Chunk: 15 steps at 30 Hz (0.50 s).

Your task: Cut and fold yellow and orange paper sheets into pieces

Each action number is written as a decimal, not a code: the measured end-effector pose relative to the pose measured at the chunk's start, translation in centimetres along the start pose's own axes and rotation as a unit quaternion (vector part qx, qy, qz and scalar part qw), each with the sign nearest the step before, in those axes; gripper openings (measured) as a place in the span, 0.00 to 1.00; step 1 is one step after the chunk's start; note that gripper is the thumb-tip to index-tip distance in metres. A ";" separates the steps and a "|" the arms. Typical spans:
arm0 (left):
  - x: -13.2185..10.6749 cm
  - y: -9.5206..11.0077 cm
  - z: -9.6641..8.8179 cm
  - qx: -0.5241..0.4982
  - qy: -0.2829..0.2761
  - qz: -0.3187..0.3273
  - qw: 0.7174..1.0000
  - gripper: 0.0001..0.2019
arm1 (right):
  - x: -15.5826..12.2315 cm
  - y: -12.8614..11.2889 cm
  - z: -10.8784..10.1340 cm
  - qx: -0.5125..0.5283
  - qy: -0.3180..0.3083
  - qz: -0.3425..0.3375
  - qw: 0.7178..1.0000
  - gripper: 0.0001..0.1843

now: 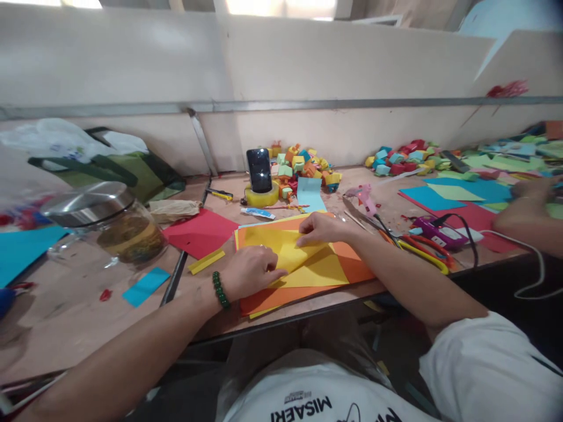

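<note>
A sheet of yellow paper (319, 271) lies partly folded over on a stack of orange sheets (356, 264) in front of me. Its upper flap is lifted at an angle. My right hand (323, 228) pinches the flap near its far right part, fingers bent and pressed together. At the near left side, my left hand (250, 272) has its fingers curled onto the same paper, with the thumb stretched along the fold. A green bead bracelet (220, 290) is on my left wrist.
Behind the stack stand a phone (259, 170) on a tape roll (263, 194) and small folded paper pieces (303, 167). Scissors (424, 252), a pink glue gun (363, 198) and a purple power strip (440, 233) lie right. A glass jar (127, 234) stands left. Another person's hand (528, 205) is far right.
</note>
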<state>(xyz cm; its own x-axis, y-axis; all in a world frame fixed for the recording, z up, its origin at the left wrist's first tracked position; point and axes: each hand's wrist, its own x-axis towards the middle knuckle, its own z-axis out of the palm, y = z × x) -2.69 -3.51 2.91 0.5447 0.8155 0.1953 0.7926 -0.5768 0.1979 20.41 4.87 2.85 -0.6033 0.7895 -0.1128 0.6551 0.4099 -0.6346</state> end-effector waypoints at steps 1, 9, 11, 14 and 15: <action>0.2 -0.3 -0.4 -0.003 0.046 -0.011 0.999 0.11 | -0.5 -0.5 -0.2 -0.013 0.010 -0.008 1.000 0.22; 3.3 -0.9 -2.9 -0.135 0.003 0.011 0.991 0.11 | -3.2 -5.8 -1.2 -0.134 0.053 -0.084 0.986 0.17; 3.5 -0.9 -3.2 -0.224 -0.028 -0.020 0.974 0.16 | -3.1 -5.5 -1.8 -0.086 0.121 -0.115 0.982 0.16; 3.3 -1.4 -3.5 -0.364 0.060 -0.092 0.925 0.17 | -2.5 -4.4 -3.0 0.076 0.290 -0.134 0.945 0.21; 3.3 -1.6 -3.5 -0.402 0.104 -0.115 0.902 0.17 | -2.2 -4.2 -3.1 0.135 0.318 -0.126 0.930 0.25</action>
<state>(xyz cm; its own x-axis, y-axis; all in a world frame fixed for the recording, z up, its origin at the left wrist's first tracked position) -3.10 -0.12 6.59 0.2620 0.9398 0.2194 0.3773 -0.3090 0.8730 20.36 2.86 8.17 -0.2744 0.8295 0.4864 0.3402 0.5568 -0.7578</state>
